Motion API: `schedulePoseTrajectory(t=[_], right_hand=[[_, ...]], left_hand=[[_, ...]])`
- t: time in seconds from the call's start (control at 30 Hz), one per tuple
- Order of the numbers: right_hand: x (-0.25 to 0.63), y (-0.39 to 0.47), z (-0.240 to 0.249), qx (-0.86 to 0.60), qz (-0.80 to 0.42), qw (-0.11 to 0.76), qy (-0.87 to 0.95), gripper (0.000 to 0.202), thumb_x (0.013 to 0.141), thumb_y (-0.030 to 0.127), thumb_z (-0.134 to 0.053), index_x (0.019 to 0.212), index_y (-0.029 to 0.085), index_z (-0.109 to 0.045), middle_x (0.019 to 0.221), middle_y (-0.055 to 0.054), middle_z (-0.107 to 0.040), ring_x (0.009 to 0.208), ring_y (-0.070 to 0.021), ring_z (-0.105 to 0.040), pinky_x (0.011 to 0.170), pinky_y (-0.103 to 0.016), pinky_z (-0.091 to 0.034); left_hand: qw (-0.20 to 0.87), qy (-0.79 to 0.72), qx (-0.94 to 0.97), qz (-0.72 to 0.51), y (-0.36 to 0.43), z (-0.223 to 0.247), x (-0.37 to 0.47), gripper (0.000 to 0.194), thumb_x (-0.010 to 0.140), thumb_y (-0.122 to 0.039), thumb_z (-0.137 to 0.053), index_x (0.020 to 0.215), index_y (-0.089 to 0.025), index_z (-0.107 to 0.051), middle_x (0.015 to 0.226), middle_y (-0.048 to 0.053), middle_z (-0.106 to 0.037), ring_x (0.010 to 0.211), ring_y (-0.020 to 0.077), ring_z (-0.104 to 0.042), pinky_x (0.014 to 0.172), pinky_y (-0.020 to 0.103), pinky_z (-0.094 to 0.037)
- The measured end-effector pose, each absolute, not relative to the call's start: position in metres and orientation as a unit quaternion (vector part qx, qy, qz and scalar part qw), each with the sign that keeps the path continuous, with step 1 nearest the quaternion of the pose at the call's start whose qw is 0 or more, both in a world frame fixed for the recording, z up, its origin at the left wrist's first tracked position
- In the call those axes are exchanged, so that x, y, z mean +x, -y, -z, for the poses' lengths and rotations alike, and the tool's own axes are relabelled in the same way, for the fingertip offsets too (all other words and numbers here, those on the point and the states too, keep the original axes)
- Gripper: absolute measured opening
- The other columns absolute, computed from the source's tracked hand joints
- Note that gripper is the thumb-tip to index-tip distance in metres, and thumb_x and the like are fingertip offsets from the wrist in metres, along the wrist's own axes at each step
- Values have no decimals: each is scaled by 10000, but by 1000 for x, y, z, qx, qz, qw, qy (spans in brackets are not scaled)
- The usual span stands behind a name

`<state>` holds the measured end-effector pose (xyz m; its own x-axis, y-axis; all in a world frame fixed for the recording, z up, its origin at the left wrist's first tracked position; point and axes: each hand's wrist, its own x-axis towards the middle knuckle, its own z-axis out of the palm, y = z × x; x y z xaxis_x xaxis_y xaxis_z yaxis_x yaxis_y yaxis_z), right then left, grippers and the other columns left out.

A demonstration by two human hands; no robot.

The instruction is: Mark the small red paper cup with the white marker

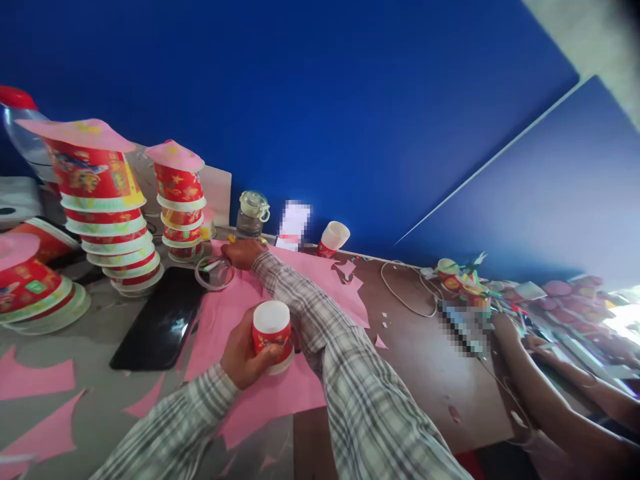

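My left hand is wrapped round a red paper cup, which is upside down with its white base up. Beyond it, my right arm stretches across a pink paper sheet. My right hand is closed at the sheet's far edge, with a small yellow bit showing by its fingers; what it holds is unclear. Just in front of that hand lies a clear roll of tape. A lidded glass jar stands right behind it.
Stacks of red cups topped with pink paper rise at left. A black phone and pink scraps lie nearby. Another cup leans by the blue partition. At right, another person's arms reach in.
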<state>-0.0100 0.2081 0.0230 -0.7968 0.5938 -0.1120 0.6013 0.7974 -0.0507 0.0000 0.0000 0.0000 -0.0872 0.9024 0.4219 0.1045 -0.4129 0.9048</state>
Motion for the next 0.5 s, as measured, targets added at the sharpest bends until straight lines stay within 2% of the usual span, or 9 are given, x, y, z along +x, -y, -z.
schedulePoseTrajectory(t=[0.13,0.27,0.5], right_hand=[[0,-204,-35,321,25,55,-945,246,820,186,-489,1052,105,-503,1047,-160,-618,988,-259,-580,860,-422,-430],[11,-202,-45,331,20,54,-942,347,790,156,-514,1130,157,-447,1149,-139,-567,1036,-278,-567,855,-442,-450],[10,-199,-38,344,40,58,-936,277,779,79,-451,1040,126,-530,1188,-164,-493,1061,-314,-547,835,-476,-455]], left_hand=[[329,-420,594,-602,1,1,1,511,588,-356,-601,1069,-234,-479,882,58,-594,742,217,-574,636,368,-461],[316,-425,601,-599,0,0,3,483,587,-342,-599,1039,-218,-485,867,54,-598,732,214,-576,629,361,-459],[316,-431,592,-603,1,-1,4,473,583,-349,-594,1019,-199,-485,841,53,-605,708,205,-579,610,351,-463]])
